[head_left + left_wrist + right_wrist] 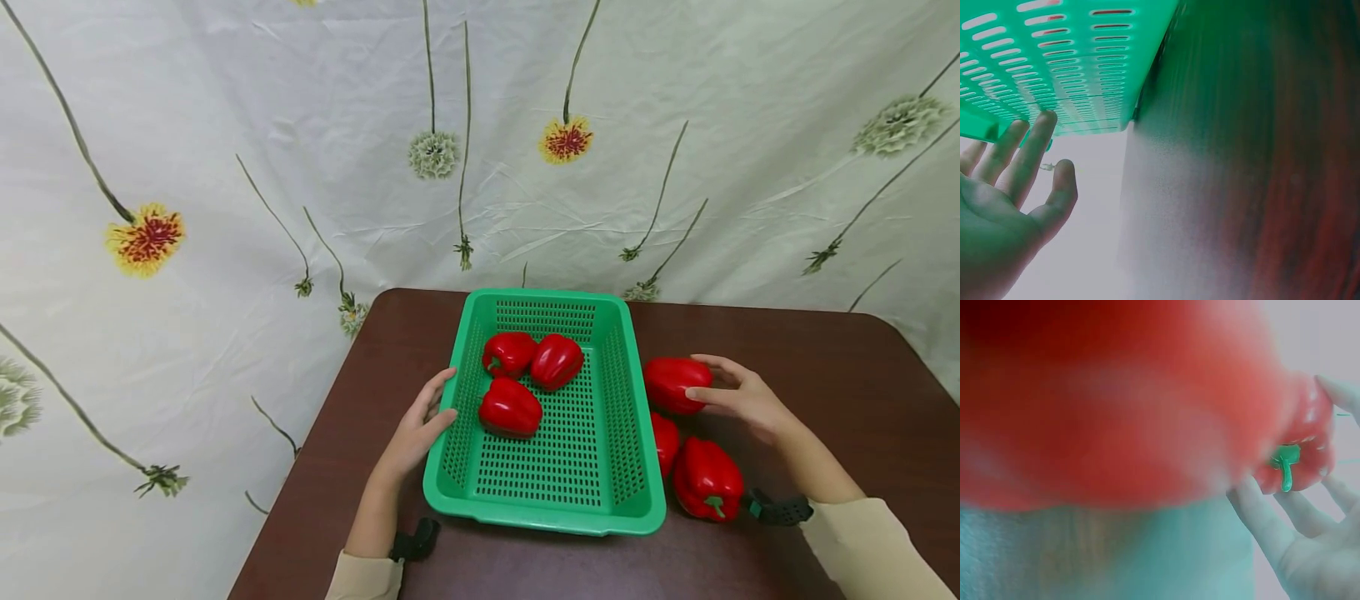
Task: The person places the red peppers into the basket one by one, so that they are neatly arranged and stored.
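A green perforated plastic basket (543, 521) holds three red bell peppers, among them the front one (510, 408). Fingers fairly straight, my left hand (412, 433) touches the basket's left side; in the left wrist view its fingertips lie against the slotted wall. Right of the basket, my right hand (750, 404) grips another red bell pepper (670, 384) between thumb and fingers. That pepper's green stem (1285, 465) faces the palm in the right wrist view. A large blurred bell pepper (1116, 425) fills much of that view.
Two more red bell peppers lie by the basket's right side, one partly hidden by the rim (665, 442), the other nearer the front (708, 479). All stand on a dark brown table (840, 358). A flower-printed white cloth (510, 208) hangs behind.
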`<state>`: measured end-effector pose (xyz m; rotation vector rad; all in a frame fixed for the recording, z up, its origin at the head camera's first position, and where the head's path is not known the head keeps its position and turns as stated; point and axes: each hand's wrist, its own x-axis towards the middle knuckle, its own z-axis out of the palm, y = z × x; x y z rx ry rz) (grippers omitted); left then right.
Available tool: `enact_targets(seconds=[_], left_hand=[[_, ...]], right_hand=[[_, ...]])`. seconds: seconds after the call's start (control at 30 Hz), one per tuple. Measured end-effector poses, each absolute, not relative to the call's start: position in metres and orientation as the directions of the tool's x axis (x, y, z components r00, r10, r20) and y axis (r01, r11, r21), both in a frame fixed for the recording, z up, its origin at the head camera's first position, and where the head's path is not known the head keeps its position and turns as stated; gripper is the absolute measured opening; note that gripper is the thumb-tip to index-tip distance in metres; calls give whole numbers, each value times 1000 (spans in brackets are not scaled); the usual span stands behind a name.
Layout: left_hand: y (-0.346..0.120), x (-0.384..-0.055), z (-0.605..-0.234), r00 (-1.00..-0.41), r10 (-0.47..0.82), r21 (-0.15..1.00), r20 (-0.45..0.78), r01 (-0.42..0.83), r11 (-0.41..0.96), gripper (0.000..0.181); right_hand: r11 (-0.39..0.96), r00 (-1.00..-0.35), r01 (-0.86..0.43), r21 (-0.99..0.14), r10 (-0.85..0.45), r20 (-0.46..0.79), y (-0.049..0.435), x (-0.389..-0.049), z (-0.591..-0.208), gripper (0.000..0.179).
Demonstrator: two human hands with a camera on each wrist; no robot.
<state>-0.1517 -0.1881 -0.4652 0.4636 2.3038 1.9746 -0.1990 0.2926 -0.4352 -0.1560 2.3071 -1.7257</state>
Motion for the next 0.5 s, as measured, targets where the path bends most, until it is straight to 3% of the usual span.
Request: enact_targets(seconds=[0.27,0.5], left_hand=[[-189,-152,-466,-953,271,975,136,177,131,58],[-188,-152,-466,-951,275,975,142,182,129,58]], right_hand=[[247,-975,33,-968,-206,-85,296,-200,-417,44],[244,-980,-17,-970,-196,-32,292,-200,-401,43]])
